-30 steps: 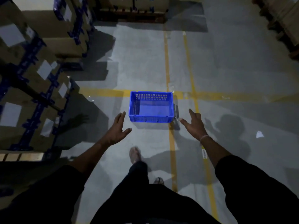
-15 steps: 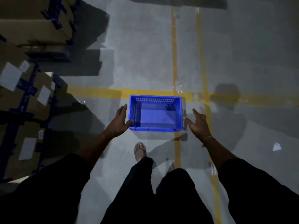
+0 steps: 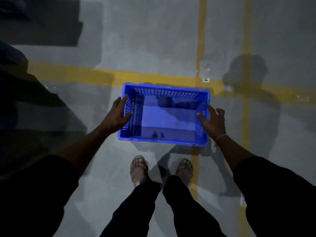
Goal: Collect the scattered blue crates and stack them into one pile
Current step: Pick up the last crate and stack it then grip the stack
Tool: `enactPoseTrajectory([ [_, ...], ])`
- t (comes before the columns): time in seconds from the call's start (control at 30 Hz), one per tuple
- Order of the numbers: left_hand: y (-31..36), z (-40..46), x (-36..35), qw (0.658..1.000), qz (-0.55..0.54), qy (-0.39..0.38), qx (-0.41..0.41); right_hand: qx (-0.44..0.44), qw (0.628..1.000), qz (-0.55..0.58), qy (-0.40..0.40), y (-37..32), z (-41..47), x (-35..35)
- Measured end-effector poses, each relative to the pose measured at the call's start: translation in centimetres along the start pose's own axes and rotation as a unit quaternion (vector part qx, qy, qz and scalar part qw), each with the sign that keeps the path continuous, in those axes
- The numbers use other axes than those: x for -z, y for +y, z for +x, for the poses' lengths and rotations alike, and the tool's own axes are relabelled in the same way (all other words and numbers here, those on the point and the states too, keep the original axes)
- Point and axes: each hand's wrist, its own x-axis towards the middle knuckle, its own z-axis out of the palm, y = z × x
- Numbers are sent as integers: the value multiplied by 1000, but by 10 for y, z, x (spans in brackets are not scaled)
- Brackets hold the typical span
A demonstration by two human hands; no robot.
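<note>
One blue crate point(image 3: 164, 115) sits upright and open-topped on the grey concrete floor point(image 3: 145, 40), directly ahead of the person's two sandalled feet point(image 3: 139, 165). Its far long wall lies just beside the broad yellow floor line point(image 3: 82, 74) that runs across the view; its right end lies just left of the narrower yellow line point(image 3: 201, 40) running away from the person. The crate walls are perforated and the bottom is solid; a few small specks lie inside, too small to identify.

The left hand point(image 3: 118, 115) is at the crate's left short wall. The fingers lie along the outside of the rim and the thumb hooks over the top edge onto the inner face, so this grip is pinching the wall. The right hand point(image 3: 212, 121) is at the crate's right short wall, thumb over the rim on the inner face, fingers curled down the outside; this grip likewise pinches the wall. A thin band point(image 3: 220, 136) circles the right wrist.

Whether the crate base is touching the floor or is slightly raised cannot be told. Dark shadows cover the floor to the left of the crate, and a rounded shadow point(image 3: 246, 71) falls on the floor beyond its right end.
</note>
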Motion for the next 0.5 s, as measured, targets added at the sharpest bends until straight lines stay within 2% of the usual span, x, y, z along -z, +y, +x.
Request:
enactPoseTrajectory([
  [0.1,-29,48,-30,1000,23,4,20,-17,999,-26,-17,29,48,-28],
  [0.23,-69,95,-64,994,69,-9,85,-35,999,-29,-23,62,95,-64],
  [0.43,-69,122,-94,971,90,-3,221,-58,997,-46,-14,80,131,-92],
  [0.5,-74,121,-94,970,83,-1,229,-56,997,-50,-12,81,136,-94],
])
